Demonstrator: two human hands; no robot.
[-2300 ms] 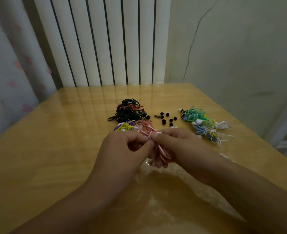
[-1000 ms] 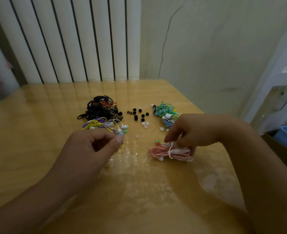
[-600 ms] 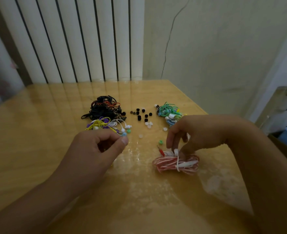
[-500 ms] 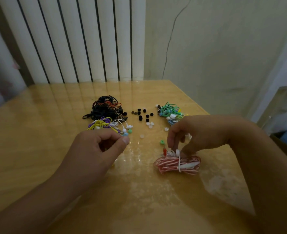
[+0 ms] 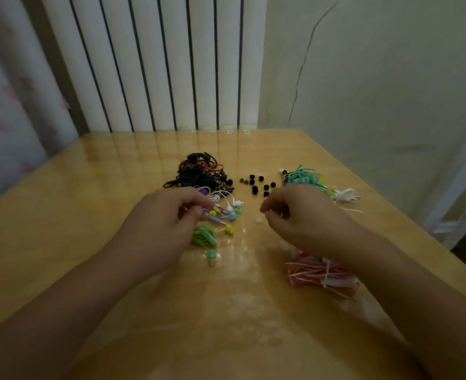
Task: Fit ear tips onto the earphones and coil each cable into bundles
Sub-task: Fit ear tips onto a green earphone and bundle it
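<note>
Lying nearest, at the lower right of the frame, a coiled pink-and-white earphone bundle [image 5: 321, 272] rests on the glossy tabletop [image 5: 61, 242], partly under the right forearm. Just above centre, the two hands hover side by side. The left hand [image 5: 166, 223] has its fingers curled, thumb and forefinger pinching a cable among loose coloured earphones [image 5: 226, 212]; a green coiled cable [image 5: 204, 236] lies just beside its thumb. The right hand [image 5: 300, 215] is curled too, its fingertips close together above a small pale ear tip [image 5: 258, 219]; whether it holds anything I cannot tell. Beyond the hands, a tangle of black earphones [image 5: 199, 174] sits centre-left, black ear tips [image 5: 256, 185] are scattered at centre, and a green and white bundle pile [image 5: 314, 182] lies to the right. A white ribbed radiator [image 5: 155, 64] fills the top.
</note>
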